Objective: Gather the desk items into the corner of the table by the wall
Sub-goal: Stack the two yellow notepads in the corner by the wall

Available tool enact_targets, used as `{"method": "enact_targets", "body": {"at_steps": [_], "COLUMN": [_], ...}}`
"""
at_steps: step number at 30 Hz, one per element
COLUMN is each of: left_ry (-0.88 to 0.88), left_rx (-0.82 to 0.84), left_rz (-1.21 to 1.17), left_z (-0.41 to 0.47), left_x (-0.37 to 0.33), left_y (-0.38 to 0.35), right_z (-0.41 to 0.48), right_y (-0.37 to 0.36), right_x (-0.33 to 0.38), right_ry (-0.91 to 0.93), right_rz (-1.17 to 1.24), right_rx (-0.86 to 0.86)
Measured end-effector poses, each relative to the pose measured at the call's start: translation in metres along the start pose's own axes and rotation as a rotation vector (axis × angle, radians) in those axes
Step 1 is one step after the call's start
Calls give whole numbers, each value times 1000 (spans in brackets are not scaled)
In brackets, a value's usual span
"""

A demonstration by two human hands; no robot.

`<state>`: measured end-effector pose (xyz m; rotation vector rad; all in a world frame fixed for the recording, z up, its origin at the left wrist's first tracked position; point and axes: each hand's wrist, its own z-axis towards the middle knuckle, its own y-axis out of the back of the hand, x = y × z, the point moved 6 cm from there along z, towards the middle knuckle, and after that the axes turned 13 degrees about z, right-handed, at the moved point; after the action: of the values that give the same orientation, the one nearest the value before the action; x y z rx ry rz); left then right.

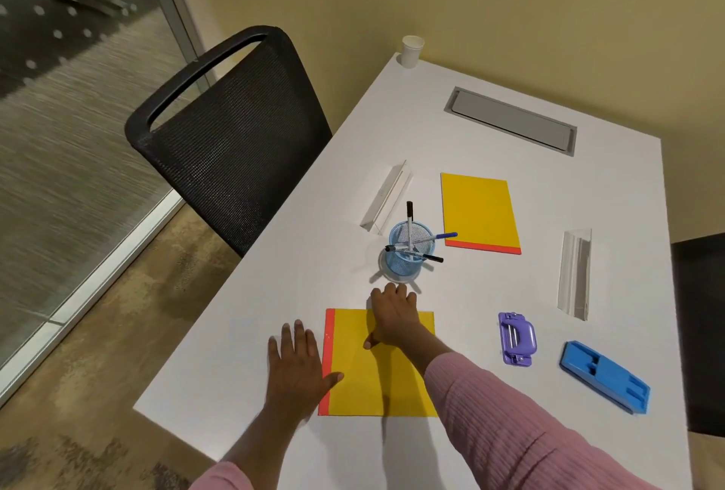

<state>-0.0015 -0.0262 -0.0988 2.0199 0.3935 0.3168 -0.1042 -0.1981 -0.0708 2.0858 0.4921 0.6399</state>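
A yellow notepad with a red edge (pixel 365 383) lies near the table's front. My left hand (pixel 296 368) rests flat on the table at its left edge, thumb on the red strip. My right hand (pixel 394 319) lies palm down over the pad's far edge, fingers spread and pointing at a blue mesh pen cup (pixel 408 254) holding several pens. A second yellow notepad (pixel 478 213) lies beyond the cup. Two clear name holders (pixel 386 197) (pixel 574 273), a purple hole punch (pixel 517 338) and a blue tray (pixel 604 375) are spread around.
A white paper cup (pixel 411 51) stands in the table's far corner by the yellow wall. A grey cable hatch (pixel 510 120) is set into the white table (pixel 470 450). A black mesh chair (pixel 231 144) stands at the left edge, another dark chair (pixel 702 332) at the right.
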Motion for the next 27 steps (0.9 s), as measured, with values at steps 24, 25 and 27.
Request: {"method": "enact_targets", "body": {"at_steps": [24, 25, 27], "left_ry": [576, 559, 484], "left_rx": [-213, -238, -290], "left_rz": [-736, -854, -1062], "left_z": [-52, -54, -56], "left_x": [91, 95, 103], "left_y": [43, 44, 50], "right_z": [-50, -56, -64], "right_y": [41, 47, 56], "right_x": [32, 41, 60], "right_ry": [-188, -183, -169], "right_rz": [1188, 1241, 1372], "right_rx": [-79, -84, -88]}}
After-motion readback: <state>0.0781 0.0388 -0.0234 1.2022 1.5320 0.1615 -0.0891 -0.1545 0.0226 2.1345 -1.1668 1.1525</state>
